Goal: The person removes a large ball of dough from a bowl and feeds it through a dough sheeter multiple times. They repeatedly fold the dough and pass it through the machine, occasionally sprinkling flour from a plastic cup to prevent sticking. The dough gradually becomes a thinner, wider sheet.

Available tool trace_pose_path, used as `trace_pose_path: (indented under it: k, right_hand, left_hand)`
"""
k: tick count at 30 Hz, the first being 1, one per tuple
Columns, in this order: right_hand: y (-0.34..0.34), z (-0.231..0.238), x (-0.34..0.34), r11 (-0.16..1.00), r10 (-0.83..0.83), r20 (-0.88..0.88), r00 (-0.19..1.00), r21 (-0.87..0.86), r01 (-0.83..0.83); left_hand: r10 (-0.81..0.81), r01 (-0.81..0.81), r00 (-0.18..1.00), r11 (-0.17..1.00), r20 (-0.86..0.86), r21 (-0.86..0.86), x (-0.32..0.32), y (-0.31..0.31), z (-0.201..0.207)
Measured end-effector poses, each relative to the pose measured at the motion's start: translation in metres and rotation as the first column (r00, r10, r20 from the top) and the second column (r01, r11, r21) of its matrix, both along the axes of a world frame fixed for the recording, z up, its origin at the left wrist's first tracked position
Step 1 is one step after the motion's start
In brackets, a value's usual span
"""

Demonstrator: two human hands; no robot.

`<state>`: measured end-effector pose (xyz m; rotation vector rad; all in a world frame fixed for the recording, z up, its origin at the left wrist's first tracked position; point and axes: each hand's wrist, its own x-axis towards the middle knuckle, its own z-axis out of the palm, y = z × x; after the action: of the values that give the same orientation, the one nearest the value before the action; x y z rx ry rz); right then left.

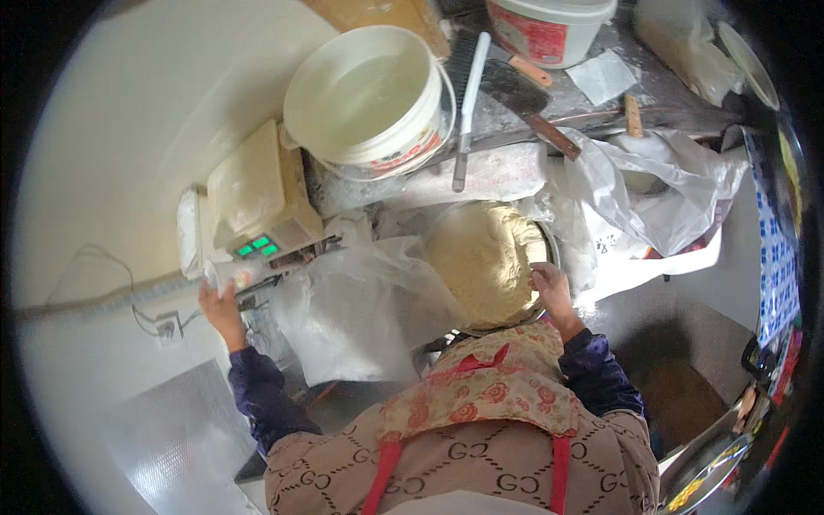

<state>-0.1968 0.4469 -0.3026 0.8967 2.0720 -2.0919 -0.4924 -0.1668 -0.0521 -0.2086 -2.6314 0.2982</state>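
One white wall socket (169,326), with a dark cord beside it, sits just left of the left hand (221,316). That hand is raised with its fingers bent and partly spread; something small and whitish shows at the fingertips, possibly thin plastic, though the blur leaves its hold uncertain. Ahead of this hand and slightly right stands a cream, box-shaped device with a lit green display (257,189). To the hand's right a crumpled, see-through plastic bag (343,318) spreads toward the other hand.

Farther forward, between the two hands, is a round white plastic bucket with a wire handle (416,137). A long, slim tool with a white handle (470,94) leans to the right of it. Below that tool, immediately left of the right hand (556,296), the round metal bowl (554,249) holds a broad mass of pale yellow dough (485,262). The right hand's fingers are curled close together at the bowl's right edge, over the dough's margin; I cannot tell whether they pinch the rim, the dough or neither.

Well ahead of that hand stands a white tub with a red label (545,39). To its right and forward lies a bunched translucent plastic bag (639,193), and farthest right hangs a blue-and-white checked cloth (772,240).
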Motion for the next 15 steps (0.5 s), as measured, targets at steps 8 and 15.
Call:
trace_pose_path:
  k: [8,15]
  right_hand:
    - [-0.005,-0.020,-0.008,0.978,0.170,0.030,0.985,0.116,-0.172]
    - [0.002,-0.008,0.008,0.911,0.288,0.123,0.950,0.271,-0.311]
  left_hand:
    - [0.271,-0.016,0.851,0.870,0.451,-0.493,0.158,-0.096,-0.131]
    - [0.126,-0.184,0.977,0.906,0.173,0.381,0.204,-0.068,-0.211]
